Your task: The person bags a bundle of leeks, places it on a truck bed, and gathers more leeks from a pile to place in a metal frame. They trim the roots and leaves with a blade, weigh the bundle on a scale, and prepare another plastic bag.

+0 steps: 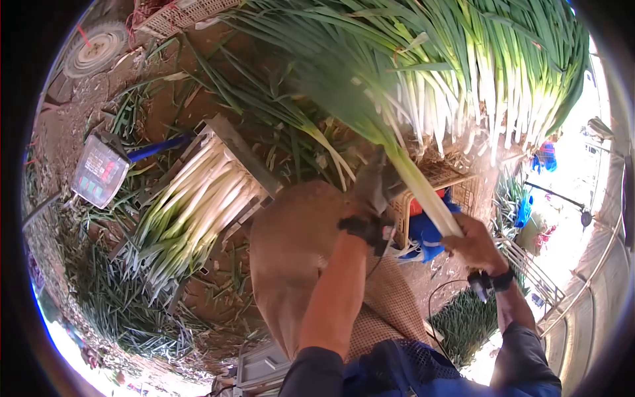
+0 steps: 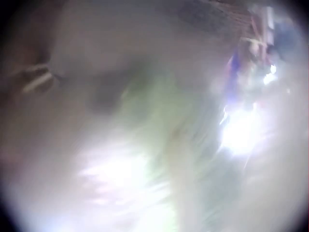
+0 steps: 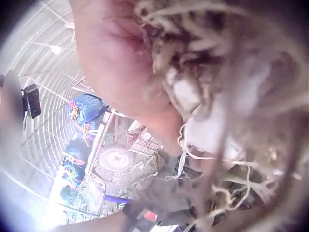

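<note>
My right hand [image 1: 473, 245] grips a long green onion [image 1: 423, 188] round the white end of its stalk. The stalk slants up and left, and its leaves blur with motion. In the right wrist view the bare fingers [image 3: 116, 63] press against the white stalk and tangled, dirty roots [image 3: 181, 63]. My left hand [image 1: 369, 192], in a dark grey glove, is beside the middle of the stalk over my lap. Its fingertips are blurred, and I cannot tell whether they hold the stalk. The left wrist view is mostly a smear, with a green patch [image 2: 159, 96] of leaves.
A big pile of green onions [image 1: 463, 79] lies ahead. To the left, several peeled ones [image 1: 205, 192] fill a tray beside a scale display [image 1: 100, 171] on a blue post. A tan crate [image 1: 456, 182] with blue material stands at right. Brown cloth [image 1: 291, 245] covers my lap.
</note>
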Demonstrator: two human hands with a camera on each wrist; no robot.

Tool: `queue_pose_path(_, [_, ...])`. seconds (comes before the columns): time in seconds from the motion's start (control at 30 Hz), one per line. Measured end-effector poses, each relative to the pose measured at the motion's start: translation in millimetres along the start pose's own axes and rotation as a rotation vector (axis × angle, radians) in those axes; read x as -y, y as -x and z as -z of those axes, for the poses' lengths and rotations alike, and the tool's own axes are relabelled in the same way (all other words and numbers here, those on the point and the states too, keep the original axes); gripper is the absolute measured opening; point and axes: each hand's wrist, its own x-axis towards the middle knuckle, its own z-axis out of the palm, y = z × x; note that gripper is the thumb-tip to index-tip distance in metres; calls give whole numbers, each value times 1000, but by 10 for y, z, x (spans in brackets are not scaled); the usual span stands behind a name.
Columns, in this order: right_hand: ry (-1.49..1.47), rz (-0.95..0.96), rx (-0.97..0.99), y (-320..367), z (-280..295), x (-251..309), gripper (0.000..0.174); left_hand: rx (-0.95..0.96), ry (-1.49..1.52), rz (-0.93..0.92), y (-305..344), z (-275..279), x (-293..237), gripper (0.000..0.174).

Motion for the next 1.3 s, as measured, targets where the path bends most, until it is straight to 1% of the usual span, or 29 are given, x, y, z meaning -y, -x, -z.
queue_pose_path(0.07, [-87, -26, 45, 266, -154, -243, 39, -25, -1, 27, -163, 11, 128, 62])
queue_pose_path(0.1, [-53, -72, 38, 428, -224, -201, 40, -159, 96, 54, -62, -154, 55, 45])
queue_pose_path(0.13, [-21, -118, 33, 606, -288, -135, 41, -138, 162, 53, -73, -95, 90, 40])
queue_pose_path(0.2, [-43, -134, 5, 815, -341, -279, 41, -95, 295, 39, -96, 64, 154, 29])
queue_pose_path(0.23, [-66, -154, 17, 855, -334, -422, 41, 25, 351, -11, -134, 173, 267, 18])
queue_pose_path(0.27, [-91, -174, 38, 880, -360, -573, 40, 17, 358, -73, 79, 39, 252, 18])
queue_pose_path(0.3, [-21, -158, 40, 875, -394, -770, 40, 13, 361, -140, 335, -168, 169, 17])
queue_pose_path(0.33, [51, -138, 38, 838, -425, -991, 40, 86, 277, -156, 471, -218, 94, 17])
queue_pose_path(0.37, [126, -122, 32, 777, -483, -1105, 40, 94, 101, -275, 608, -184, 68, 18])
queue_pose_path(0.4, [162, -45, 38, 697, -552, -1086, 40, 81, -71, -395, 742, -147, 42, 19])
queue_pose_path(0.5, [290, 167, 11, 314, -716, -931, 39, 149, -314, -736, 1640, -473, -414, 22])
queue_pose_path(0.53, [245, 213, -7, 211, -850, -595, 39, 155, -359, -803, 1919, -445, -583, 28])
queue_pose_path(0.57, [307, 432, -44, -12, -958, -587, 39, 87, -647, -989, 2212, -247, -744, 34])
queue_pose_path(0.6, [291, 460, 4, -94, -1120, -148, 38, -33, -914, -1183, 2505, -48, -905, 40])
queue_pose_path(0.67, [470, 881, -30, -381, -1453, 412, 28, -197, -954, -1429, 3144, 484, -1311, 54])
queue_pose_path(0.7, [441, 967, 10, -454, -1651, 773, 26, -132, -478, -1349, 3433, 708, -1521, 65])
queue_pose_path(0.73, [394, 1026, 49, -483, -1882, 1163, 25, -38, -284, -1358, 3681, 842, -1767, 66])
queue_pose_path(0.8, [385, 1077, 101, -570, -2357, 1790, 26, 211, -257, -1423, 4167, 960, -2302, 67])
queue_pose_path(0.83, [428, 1075, 116, -654, -2583, 2041, 27, 256, -274, -1452, 4376, 1115, -2483, 68])
queue_pose_path(0.87, [445, 1185, 129, -735, -2817, 2294, 27, 268, -276, -1482, 4579, 1345, -2624, 69])
queue_pose_path(0.9, [460, 1293, 142, -844, -3053, 2506, 27, 191, -269, -1522, 4729, 1651, -2720, 70])
queue_pose_path(0.93, [497, 1306, 156, -1002, -3302, 2681, 27, 112, -263, -1559, 4782, 1974, -2814, 70])
queue_pose_path(1.0, [567, 1325, 189, -1417, -3709, 2914, 27, 34, -274, -1539, 4658, 2634, -3015, 67])
queue_pose_path(1.03, [583, 1323, 181, -1692, -3864, 2968, 28, -26, -235, -1474, 4498, 2888, -3085, 61])
queue_pose_path(1.07, [598, 1319, 170, -2002, -4022, 3013, 28, -127, -94, -1330, 4329, 3221, -3099, 54])
queue_pose_path(1.13, [708, 1135, 166, -2742, -4240, 3008, 32, -330, 5, -856, 3879, 4124, -3283, 41])
queue_pose_path(1.2, [865, 847, 51, -3354, -4257, 2886, 35, -567, -378, -778, 3543, 4500, -3173, 29])
queue_pose_path(1.27, [1019, 754, 22, -3653, -4257, 2841, 37, -778, -534, -797, 3270, 4417, -3215, 27])
queue_pose_path(1.3, [1094, 712, 5, -3721, -4277, 2856, 39, -876, -835, -943, 3238, 4273, -3255, 29])
